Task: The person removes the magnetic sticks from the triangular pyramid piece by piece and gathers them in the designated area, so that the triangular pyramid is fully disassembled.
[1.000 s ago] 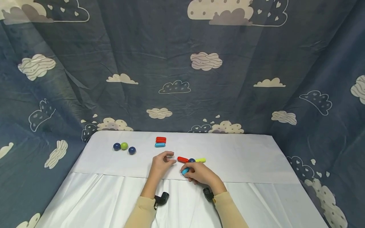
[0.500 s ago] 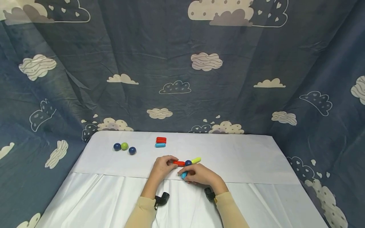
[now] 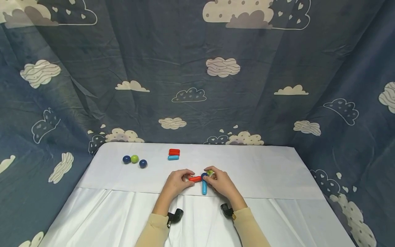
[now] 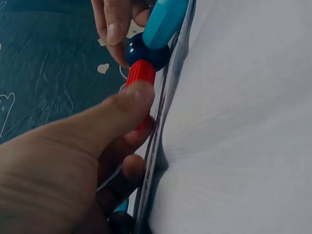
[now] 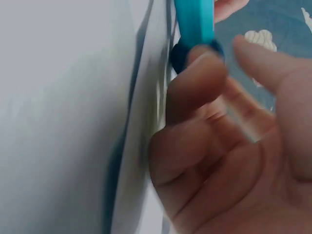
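A dark blue ball (image 3: 204, 176) joins a red building stick (image 3: 195, 179), a light blue building stick (image 3: 204, 187) and a yellow-green building stick (image 3: 210, 172). My left hand (image 3: 176, 185) pinches the red stick between thumb and fingers; the left wrist view shows the thumb (image 4: 139, 95) lying along it. On the other side, my right hand (image 3: 223, 185) curls around the yellow-green stick beside the ball and hides most of it. In the right wrist view the blurred fingers (image 5: 197, 80) bend at the ball, just below the light blue stick (image 5: 196, 22), which points toward me unheld.
Two red sticks (image 3: 174, 152) and a light blue stick (image 3: 173, 157) lie together farther back on the white-covered table (image 3: 262, 171). At the back left stand two dark blue balls (image 3: 143, 163) and a green ball (image 3: 134, 158). A dark cloud-print cloth (image 3: 191, 113) hangs behind.
The left hand has closed on the red stick. The right hand has brought the light blue stick to the ball, let go of it, and moved up to the yellow-green stick.
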Demonstrator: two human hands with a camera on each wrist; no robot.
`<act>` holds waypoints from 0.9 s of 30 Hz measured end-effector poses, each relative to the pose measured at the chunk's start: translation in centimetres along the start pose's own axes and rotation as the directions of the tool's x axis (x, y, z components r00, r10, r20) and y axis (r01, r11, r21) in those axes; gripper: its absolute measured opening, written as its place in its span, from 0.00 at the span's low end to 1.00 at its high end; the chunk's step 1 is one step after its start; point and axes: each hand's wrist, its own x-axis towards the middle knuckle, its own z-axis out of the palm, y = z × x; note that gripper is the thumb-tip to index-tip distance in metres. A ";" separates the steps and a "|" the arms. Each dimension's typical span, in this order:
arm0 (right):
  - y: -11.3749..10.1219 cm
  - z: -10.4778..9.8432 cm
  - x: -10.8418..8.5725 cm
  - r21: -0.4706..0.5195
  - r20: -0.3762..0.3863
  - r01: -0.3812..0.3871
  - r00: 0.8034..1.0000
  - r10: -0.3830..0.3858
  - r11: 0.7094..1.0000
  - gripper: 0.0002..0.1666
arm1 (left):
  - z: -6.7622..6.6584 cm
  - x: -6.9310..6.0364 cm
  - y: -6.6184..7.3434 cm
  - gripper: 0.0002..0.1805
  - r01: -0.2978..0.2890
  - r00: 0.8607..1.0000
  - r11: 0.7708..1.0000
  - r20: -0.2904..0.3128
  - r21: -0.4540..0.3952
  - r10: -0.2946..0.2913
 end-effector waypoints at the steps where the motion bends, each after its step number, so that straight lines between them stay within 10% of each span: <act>1: 0.1 0.1 0.1 -0.019 -0.011 -0.002 1.000 0.002 1.000 0.22 | 0.0 0.0 0.1 0.17 -0.010 1.000 1.000 0.016 0.005 0.010; 10: 0.3 0.4 0.1 -0.120 -0.014 0.026 1.000 -0.028 0.992 0.18 | 0.0 0.0 0.0 0.21 -0.039 0.993 0.997 0.110 0.063 0.032; 27: 0.1 -0.2 -0.4 -0.143 0.149 0.117 0.984 -0.095 0.983 0.19 | -0.1 -0.2 -0.3 0.11 -0.031 0.997 0.999 0.065 -0.025 0.033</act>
